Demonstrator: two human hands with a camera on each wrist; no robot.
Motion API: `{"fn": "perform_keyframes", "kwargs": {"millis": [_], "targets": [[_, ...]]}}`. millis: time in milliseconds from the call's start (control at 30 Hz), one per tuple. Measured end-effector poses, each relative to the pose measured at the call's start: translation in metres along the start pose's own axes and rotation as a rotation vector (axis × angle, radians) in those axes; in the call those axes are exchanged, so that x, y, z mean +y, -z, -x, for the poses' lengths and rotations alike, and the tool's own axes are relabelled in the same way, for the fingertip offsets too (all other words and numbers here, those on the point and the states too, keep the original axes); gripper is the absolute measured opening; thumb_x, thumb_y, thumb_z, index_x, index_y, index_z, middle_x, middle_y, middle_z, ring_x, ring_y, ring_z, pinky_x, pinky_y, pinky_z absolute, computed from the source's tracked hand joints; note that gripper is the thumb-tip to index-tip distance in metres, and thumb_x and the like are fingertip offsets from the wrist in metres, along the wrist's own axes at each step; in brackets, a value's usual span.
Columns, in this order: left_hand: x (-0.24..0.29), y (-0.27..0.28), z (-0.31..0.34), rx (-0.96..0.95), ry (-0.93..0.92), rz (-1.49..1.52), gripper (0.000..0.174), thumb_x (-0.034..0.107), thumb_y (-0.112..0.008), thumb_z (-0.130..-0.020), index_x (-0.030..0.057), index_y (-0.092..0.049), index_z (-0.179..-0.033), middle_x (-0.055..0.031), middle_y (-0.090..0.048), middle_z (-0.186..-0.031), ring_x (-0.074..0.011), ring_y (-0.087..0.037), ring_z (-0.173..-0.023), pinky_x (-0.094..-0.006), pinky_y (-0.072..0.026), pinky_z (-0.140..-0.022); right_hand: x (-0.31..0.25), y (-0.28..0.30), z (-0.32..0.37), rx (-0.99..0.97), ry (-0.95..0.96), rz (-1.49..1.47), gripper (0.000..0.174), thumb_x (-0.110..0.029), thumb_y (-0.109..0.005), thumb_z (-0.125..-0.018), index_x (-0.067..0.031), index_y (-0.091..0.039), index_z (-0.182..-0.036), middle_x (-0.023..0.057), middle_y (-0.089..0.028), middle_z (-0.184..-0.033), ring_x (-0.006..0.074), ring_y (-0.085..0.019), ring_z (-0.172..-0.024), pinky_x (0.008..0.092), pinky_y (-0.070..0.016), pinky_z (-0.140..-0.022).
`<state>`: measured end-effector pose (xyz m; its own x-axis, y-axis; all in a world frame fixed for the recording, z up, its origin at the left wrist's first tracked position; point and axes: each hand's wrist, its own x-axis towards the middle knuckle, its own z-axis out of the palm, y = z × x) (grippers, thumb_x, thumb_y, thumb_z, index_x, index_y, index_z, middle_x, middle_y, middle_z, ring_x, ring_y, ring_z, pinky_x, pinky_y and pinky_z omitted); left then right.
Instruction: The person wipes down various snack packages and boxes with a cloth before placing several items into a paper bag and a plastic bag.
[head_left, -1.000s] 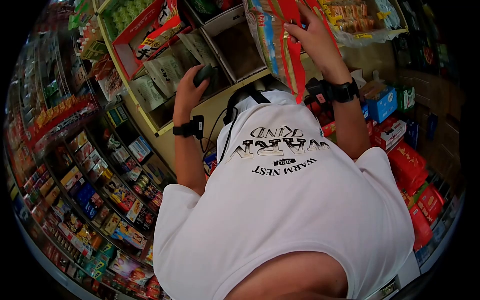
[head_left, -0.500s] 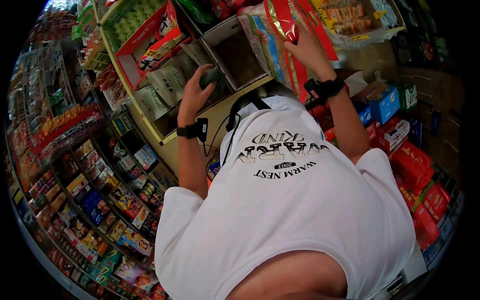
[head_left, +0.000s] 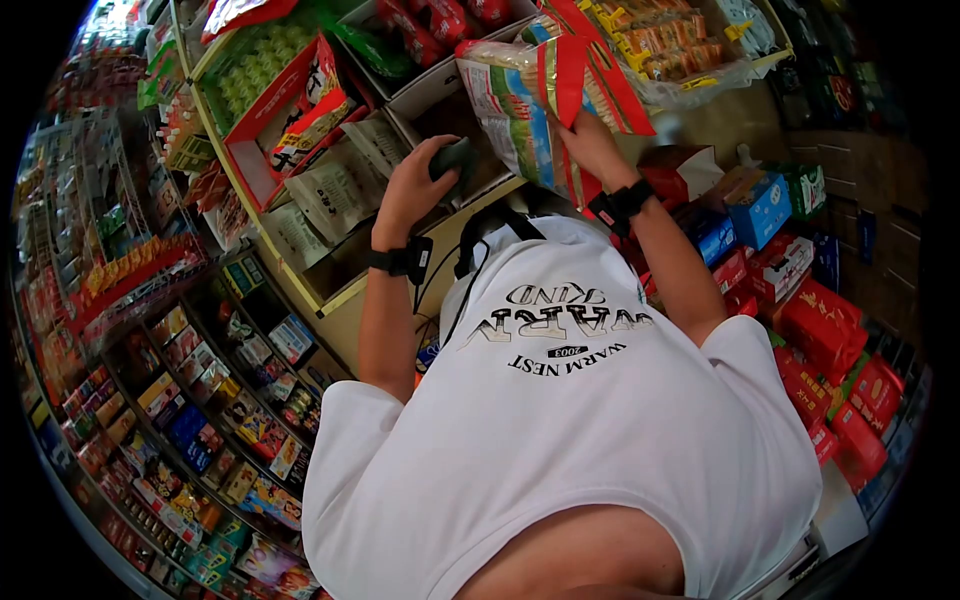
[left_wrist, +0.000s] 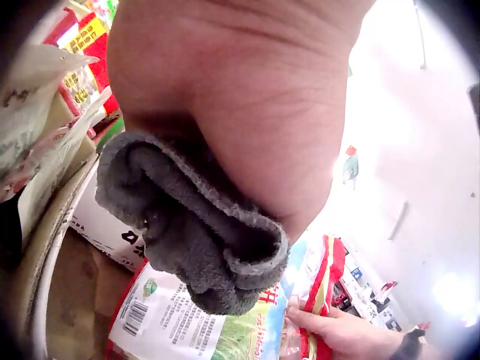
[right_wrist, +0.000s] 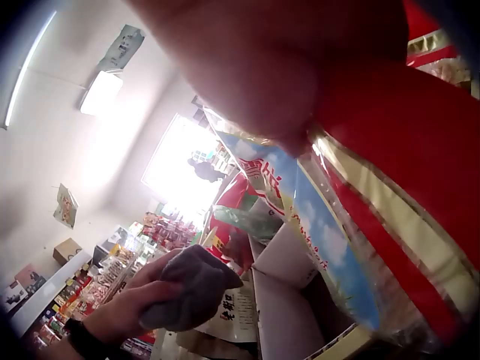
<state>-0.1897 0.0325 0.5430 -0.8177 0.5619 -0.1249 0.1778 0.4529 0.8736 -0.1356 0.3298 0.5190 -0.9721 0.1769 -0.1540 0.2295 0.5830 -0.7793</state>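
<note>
My left hand (head_left: pixel 412 195) grips a bunched dark grey cloth (left_wrist: pixel 195 247) over the edge of a white open box (head_left: pixel 425 95). In the right wrist view, my thumb and fingers are wrapped about the cloth. My right hand (head_left: pixel 592 150) pinches clear plastic food bags (head_left: pixel 505 95) with red and gold bands, held tilted beside and partly over the box. A white label with a barcode on one bag faces the left wrist view. Pale printed packets (head_left: pixel 335 185) stand in the compartment left of my left hand.
A red box (head_left: pixel 250 130) with red packets lies at the left of the shelf, near green packs (head_left: pixel 255 70). Orange-brown wrapped snacks (head_left: pixel 670 45) fill a tray at the right. Blue cartons (head_left: pixel 760 205) and red packages (head_left: pixel 820 315) are stacked beside my right arm.
My left hand has moved right with the cloth, from the pale packets to the white box. My right hand has come lower and left, bringing the bags over the box.
</note>
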Motion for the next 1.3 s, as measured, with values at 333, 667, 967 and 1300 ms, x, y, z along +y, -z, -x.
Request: {"fn": "perform_keyframes", "kwargs": {"millis": [333,667,967,1300], "targets": [[-0.010,0.006,0.003,-0.007,0.007,-0.084,0.042,0.012,-0.066,-0.082,0.0074,-0.060,-0.123,-0.0153,-0.064,-0.111,-0.0376,-0.062,-0.103,-0.0407,-0.0502,-0.088,-0.062,0.044,-0.025,-0.093,0.131,0.360,0.033,-0.029,-0.056,-0.095,0.0027,-0.066,-0.096,0.0267,-0.066,-0.093,0.0461,-0.063,-0.088,0.0519,-0.0505,-0.075],[-0.018,0.019,0.011,0.043,0.066,-0.099,0.043,0.008,-0.066,-0.082,0.0041,-0.059,-0.124,-0.0181,-0.064,-0.116,-0.0367,-0.062,-0.110,-0.0390,-0.0479,-0.094,-0.079,0.032,-0.051,-0.357,0.159,-0.120,0.051,-0.045,-0.054,-0.101,0.0035,-0.064,-0.111,0.0117,-0.067,-0.089,0.0199,-0.060,-0.080,0.0382,-0.0482,-0.076],[-0.019,0.020,0.025,0.120,0.153,0.002,0.048,0.014,-0.065,-0.083,0.0105,-0.058,-0.129,-0.0155,-0.064,-0.123,-0.0363,-0.062,-0.111,-0.0411,-0.0498,-0.093,-0.120,0.057,-0.061,-0.459,-0.054,-0.022,0.053,-0.047,-0.057,-0.099,-0.0016,-0.061,-0.128,0.0055,-0.068,-0.104,0.0138,-0.059,-0.096,0.0313,-0.0462,-0.086],[-0.018,0.018,0.023,0.158,0.165,-0.001,0.047,0.016,-0.065,-0.083,0.0120,-0.058,-0.129,-0.0145,-0.064,-0.123,-0.0359,-0.062,-0.112,-0.0404,-0.0495,-0.095,-0.023,0.021,-0.093,-0.267,-0.059,-0.046,0.042,-0.035,-0.056,-0.102,0.0062,-0.062,-0.102,0.0103,-0.064,-0.085,0.0202,-0.060,-0.077,0.0358,-0.0463,-0.069]]}}
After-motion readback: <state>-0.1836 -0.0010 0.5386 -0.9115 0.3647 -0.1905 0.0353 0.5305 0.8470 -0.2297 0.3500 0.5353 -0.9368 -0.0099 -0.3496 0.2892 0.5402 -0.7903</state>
